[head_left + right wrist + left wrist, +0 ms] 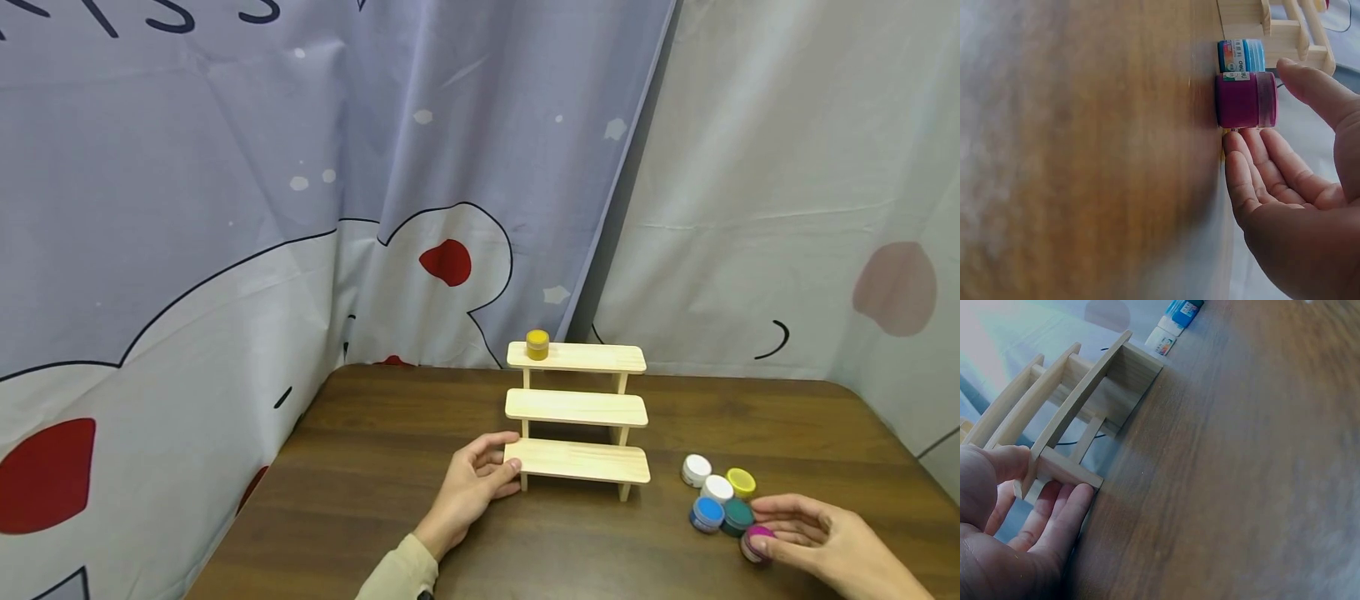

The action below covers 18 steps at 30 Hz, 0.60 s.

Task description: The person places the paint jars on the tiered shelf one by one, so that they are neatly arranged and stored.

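A three-tier wooden display stand (577, 408) is on the table, with a yellow paint jar (537, 345) at the left of its top tier. My left hand (472, 487) grips the left end of the lowest tier. The thumb lies on the board and the fingers press the side leg (1069, 469). Over on the right, my right hand (825, 533) is around a magenta paint jar (1238, 100), its thumb and fingers spread on either side. Next to it are a dark green jar (737, 517) and a blue jar (707, 514).
Behind those jars are two white-lidded jars (696, 470) and another yellow jar (741, 482). The brown wooden table (390, 433) ends at printed curtains (480, 150) at the back and left. A pale curtain (780, 192) hangs at the right.
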Tool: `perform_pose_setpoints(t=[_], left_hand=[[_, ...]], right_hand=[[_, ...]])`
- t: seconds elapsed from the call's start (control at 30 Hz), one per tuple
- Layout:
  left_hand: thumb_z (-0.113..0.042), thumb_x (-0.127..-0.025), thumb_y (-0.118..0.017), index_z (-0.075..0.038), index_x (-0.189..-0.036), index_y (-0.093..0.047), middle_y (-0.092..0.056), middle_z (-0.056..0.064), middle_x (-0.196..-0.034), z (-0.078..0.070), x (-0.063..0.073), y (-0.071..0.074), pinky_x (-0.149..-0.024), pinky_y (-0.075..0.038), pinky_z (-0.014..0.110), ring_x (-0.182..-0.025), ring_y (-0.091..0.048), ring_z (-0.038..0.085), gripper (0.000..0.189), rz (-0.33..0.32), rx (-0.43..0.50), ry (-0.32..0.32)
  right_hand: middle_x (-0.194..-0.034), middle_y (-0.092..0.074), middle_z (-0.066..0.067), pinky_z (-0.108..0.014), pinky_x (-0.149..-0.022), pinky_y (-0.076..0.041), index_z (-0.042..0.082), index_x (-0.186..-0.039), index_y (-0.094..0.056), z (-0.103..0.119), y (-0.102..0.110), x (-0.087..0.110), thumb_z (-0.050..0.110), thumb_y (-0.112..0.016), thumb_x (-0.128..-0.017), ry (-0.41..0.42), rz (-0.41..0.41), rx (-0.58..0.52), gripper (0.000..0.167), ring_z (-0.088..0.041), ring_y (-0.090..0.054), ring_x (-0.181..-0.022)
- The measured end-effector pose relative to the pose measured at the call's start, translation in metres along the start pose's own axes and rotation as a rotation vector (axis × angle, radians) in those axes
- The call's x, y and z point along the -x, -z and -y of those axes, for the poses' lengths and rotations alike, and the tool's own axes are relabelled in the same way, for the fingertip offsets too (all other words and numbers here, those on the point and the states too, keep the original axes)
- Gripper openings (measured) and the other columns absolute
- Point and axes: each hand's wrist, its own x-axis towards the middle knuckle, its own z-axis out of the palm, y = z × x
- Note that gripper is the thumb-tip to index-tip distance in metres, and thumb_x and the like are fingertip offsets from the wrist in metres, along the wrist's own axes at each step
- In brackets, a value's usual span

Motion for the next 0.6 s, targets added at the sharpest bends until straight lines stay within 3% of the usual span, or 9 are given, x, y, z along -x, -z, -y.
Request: perform_pose_setpoints(t=[0.3, 0.6], left_hand=[[-0.009, -0.105, -0.08, -0.007, -0.148, -0.068, -0.07, 0.014, -0.112, 0.0001, 0.0003, -0.0001, -0.097, -0.068, 0.047, -0.102, -0.075, 0.022, 0.045, -0.001, 0.005, -0.003], [-0.009, -0.105, -0.08, -0.007, -0.148, -0.068, -0.071, 0.014, -0.112, 0.0001, 0.0001, -0.0002, -0.096, -0.069, 0.047, -0.103, -0.076, 0.023, 0.045, -0.001, 0.009, -0.001]], right_hand=[[-0.135, -0.074, -0.02, -0.021, -0.086, -0.065, -0.01, -0.143, -0.062, 0.0038, -0.0041, -0.0004, 0.026, -0.09, -0.098, 0.01, -0.041, 0.096, 0.064, -0.001, -0.074, -0.102], [-0.123, -0.078, -0.011, -0.018, -0.083, -0.064, -0.01, -0.134, -0.065, -0.0031, -0.0054, 0.0029, 0.016, -0.092, -0.095, 0.089, -0.062, 0.132, 0.054, 0.002, -0.073, -0.098]])
